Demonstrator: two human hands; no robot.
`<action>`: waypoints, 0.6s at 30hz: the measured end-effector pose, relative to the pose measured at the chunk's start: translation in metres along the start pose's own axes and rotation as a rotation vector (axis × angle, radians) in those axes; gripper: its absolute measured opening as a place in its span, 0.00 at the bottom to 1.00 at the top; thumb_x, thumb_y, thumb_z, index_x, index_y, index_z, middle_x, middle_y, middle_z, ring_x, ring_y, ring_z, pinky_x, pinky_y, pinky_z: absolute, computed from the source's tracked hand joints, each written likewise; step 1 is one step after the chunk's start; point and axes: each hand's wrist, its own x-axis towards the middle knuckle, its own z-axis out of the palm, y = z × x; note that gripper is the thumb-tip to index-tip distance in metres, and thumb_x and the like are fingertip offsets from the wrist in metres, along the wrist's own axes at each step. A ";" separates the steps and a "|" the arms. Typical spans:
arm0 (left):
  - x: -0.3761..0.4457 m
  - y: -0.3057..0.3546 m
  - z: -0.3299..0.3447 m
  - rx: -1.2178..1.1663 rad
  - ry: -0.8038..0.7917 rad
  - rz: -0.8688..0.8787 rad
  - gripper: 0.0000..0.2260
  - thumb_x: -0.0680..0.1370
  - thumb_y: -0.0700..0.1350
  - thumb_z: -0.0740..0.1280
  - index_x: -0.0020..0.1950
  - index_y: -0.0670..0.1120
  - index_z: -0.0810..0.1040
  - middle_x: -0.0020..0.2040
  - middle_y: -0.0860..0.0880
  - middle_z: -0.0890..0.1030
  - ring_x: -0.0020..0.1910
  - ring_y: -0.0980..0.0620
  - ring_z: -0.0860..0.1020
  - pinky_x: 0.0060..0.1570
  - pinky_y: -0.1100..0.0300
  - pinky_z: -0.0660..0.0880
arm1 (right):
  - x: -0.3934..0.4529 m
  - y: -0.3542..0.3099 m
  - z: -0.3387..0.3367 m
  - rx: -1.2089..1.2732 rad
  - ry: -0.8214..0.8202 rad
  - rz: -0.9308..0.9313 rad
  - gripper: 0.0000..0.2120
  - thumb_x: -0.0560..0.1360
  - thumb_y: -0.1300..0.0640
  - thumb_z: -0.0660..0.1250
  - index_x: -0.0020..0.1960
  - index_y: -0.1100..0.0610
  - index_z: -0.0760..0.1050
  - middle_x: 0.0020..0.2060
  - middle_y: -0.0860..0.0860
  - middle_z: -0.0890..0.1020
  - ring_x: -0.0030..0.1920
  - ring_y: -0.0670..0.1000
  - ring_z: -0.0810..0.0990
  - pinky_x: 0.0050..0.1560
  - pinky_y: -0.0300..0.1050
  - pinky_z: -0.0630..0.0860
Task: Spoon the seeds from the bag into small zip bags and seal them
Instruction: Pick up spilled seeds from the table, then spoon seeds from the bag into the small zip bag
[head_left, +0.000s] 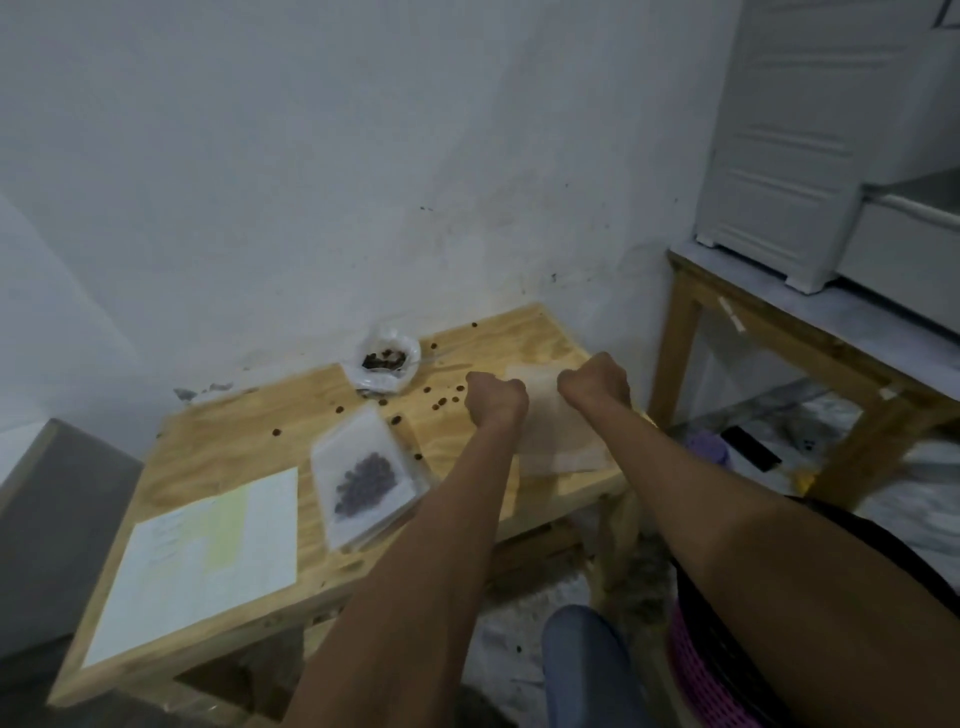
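An open clear bag of dark seeds (385, 362) stands at the back of the small wooden table (218, 436). A filled small zip bag (363, 480) with a heap of dark seeds lies on a stack of other bags mid-table. Empty translucent zip bags (558, 439) lie at the right edge. My left hand (493, 397) and my right hand (595, 382) hover over those empty bags with fingers curled, on either side of the top one's upper edge. Whether they pinch it is hidden. A clear spoon handle (436, 356) sticks out of the seed bag.
Loose seeds (441, 401) lie scattered over the tabletop. A white and pale-green paper sheet (202, 558) covers the near left. Another plastic bag (208, 389) lies at the back left edge. A taller wooden table (779, 332) with a white cabinet stands to the right.
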 end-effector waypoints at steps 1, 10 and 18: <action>0.000 0.001 0.000 -0.055 0.012 0.012 0.15 0.80 0.38 0.66 0.67 0.39 0.72 0.63 0.41 0.77 0.61 0.39 0.78 0.58 0.48 0.77 | 0.001 0.001 -0.005 0.036 0.000 0.000 0.23 0.75 0.50 0.67 0.65 0.61 0.74 0.58 0.60 0.80 0.54 0.64 0.81 0.46 0.51 0.78; 0.005 0.026 -0.054 -0.382 0.032 0.288 0.13 0.78 0.31 0.65 0.50 0.50 0.76 0.48 0.40 0.84 0.37 0.48 0.77 0.33 0.58 0.71 | -0.006 -0.035 -0.033 0.701 -0.282 -0.108 0.21 0.74 0.37 0.71 0.53 0.54 0.83 0.48 0.58 0.85 0.38 0.53 0.76 0.32 0.44 0.70; 0.003 0.035 -0.146 -0.277 0.115 0.489 0.13 0.78 0.33 0.67 0.61 0.43 0.77 0.43 0.47 0.81 0.40 0.52 0.78 0.42 0.58 0.75 | -0.061 -0.107 -0.025 0.461 -0.442 -0.446 0.03 0.73 0.58 0.76 0.47 0.55 0.86 0.40 0.51 0.85 0.38 0.49 0.80 0.36 0.42 0.75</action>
